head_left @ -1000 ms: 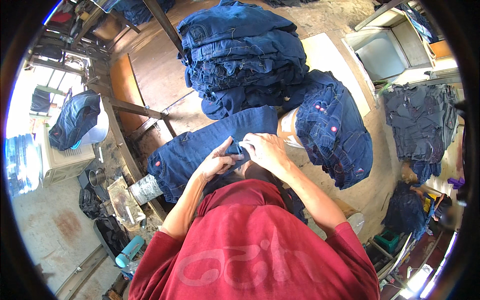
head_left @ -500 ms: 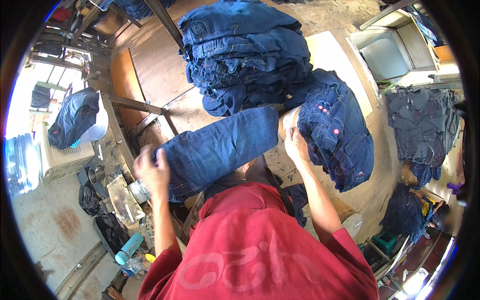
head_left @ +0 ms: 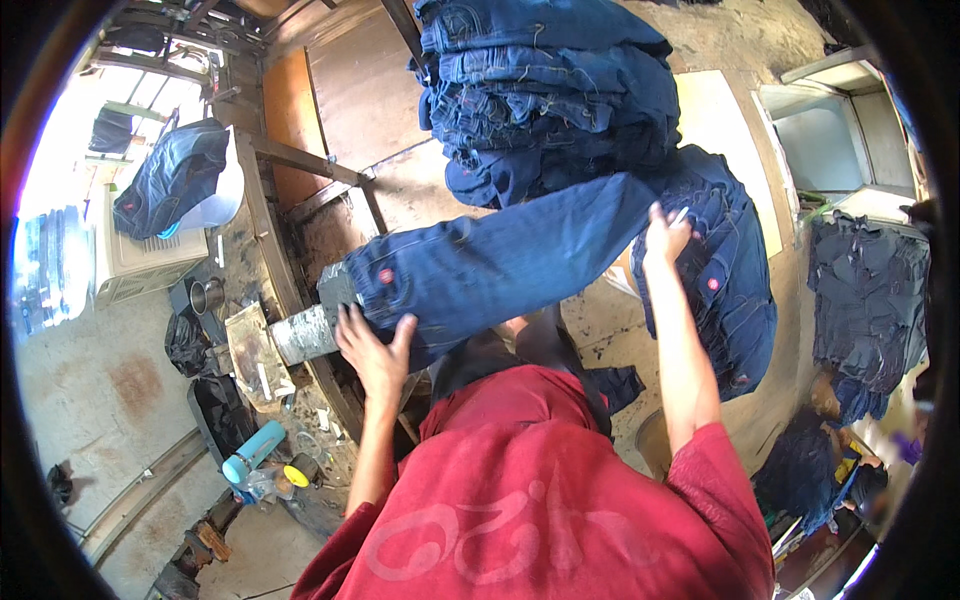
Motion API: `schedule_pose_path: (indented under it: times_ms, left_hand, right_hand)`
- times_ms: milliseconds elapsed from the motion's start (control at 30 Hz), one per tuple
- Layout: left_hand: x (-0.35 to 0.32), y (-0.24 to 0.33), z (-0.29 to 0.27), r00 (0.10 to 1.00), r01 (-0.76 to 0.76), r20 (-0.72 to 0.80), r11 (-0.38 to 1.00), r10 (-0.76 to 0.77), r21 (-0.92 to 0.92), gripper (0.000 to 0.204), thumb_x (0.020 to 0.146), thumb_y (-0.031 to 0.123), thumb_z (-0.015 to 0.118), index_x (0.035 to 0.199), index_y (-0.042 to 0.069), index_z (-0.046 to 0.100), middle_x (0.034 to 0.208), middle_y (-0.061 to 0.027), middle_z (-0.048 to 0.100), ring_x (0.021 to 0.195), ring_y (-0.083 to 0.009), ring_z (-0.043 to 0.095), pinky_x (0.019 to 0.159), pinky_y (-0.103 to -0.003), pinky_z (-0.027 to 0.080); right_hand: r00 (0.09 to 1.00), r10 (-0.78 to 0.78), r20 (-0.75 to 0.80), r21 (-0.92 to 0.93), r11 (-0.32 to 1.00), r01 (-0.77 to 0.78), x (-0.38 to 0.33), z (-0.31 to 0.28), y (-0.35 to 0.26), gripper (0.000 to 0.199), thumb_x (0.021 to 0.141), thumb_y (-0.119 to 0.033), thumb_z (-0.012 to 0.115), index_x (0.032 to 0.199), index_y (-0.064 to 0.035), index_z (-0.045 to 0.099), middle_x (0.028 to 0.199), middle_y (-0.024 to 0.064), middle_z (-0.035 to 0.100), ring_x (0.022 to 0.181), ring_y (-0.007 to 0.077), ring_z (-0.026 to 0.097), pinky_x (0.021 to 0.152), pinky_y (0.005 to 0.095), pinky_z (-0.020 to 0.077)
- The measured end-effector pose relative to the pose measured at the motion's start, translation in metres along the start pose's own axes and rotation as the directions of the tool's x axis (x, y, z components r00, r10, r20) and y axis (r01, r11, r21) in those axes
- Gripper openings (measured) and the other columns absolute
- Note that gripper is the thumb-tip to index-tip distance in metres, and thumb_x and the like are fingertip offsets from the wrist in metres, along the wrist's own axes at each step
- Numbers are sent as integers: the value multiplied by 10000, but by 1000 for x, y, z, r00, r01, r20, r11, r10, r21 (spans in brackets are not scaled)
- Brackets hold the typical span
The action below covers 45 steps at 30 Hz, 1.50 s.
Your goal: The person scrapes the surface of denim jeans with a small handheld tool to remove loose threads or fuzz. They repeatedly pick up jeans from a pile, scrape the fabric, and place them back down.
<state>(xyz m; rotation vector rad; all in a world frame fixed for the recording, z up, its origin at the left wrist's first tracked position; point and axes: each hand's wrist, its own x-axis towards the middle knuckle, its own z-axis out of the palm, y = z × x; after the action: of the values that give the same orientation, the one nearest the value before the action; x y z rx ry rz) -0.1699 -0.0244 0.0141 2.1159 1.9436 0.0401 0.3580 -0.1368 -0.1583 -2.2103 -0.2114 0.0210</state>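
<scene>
Jeans (head_left: 500,250), blue with a round red patch (head_left: 386,276), lie across the middle in the head view, the only view supplied. They run lengthwise from the patched, stitched end at left to the narrower end at far right. A pale cylinder (head_left: 300,337) shows beyond the left end; whether it continues inside the denim cannot be told.

Left hand (head_left: 375,360) is at the patched end, fingers spread and thumb toward the denim, with nothing gripped. Right hand (head_left: 668,240) is at the narrower end, fingers curled about a small white piece (head_left: 680,216). Whether these fingers also pinch denim cannot be told.

Step in hand, in this inspector's judgement: setting the jeans out lengthwise, one hand to each end. The next move calls for a steady left palm, a light and even pull at the right, and the cloth kept flat, without a twist. The white piece needs a secure hold meanwhile.

Surroundings: a tall stack of folded denim (head_left: 550,90) stands at the far side; more denim (head_left: 740,330) hangs in a heap just right of the right hand.
</scene>
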Motion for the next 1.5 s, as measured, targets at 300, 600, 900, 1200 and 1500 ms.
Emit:
schedule_pose_path:
  times_ms: [300,600,900,1200,1500]
  left_hand:
    - [-53,56,39,922,-331,147,926,358,-182,655,800,216,930,1297,-56,603,1431,-289,547,1375,-480,483,1130,-544,428]
    - [32,254,77,542,687,675,198,500,-699,318,1051,205,765,1316,41,705,1166,-59,786,1070,-217,737,1014,-422,581]
    - [51,141,69,755,521,538,155,375,-840,582,1126,210,667,1635,55,431,1577,-115,587,1417,-243,567,1231,-409,437]
    - [24,90,39,532,846,798,-149,282,-511,406,1040,129,773,1415,72,628,1284,-35,752,1104,-214,748,1081,-400,592]
    - [47,129,60,276,507,610,427,743,-749,560,1024,135,811,1517,8,576,1437,-71,701,1294,-178,643,1160,-375,496]
  right_hand:
    - [890,-171,422,-35,978,205,-30,-86,-50,492,1070,-444,737,1164,20,600,957,154,741,841,259,725,793,398,571]
    - [918,-245,313,105,969,223,-255,-126,-102,409,942,-168,855,1156,19,561,1377,267,668,1057,344,708,911,437,564]
    - [560,-221,799,64,956,285,-253,-117,-147,467,912,-297,886,1188,-34,617,1051,191,729,945,358,725,835,485,589]
    - [846,-205,492,295,954,60,-240,-116,-173,452,977,-321,854,1247,-19,655,992,141,674,847,264,657,792,433,550]
    - [650,112,751,-241,964,112,-67,69,-151,793,772,-314,998,1348,98,640,1224,203,756,1161,253,713,993,385,559]
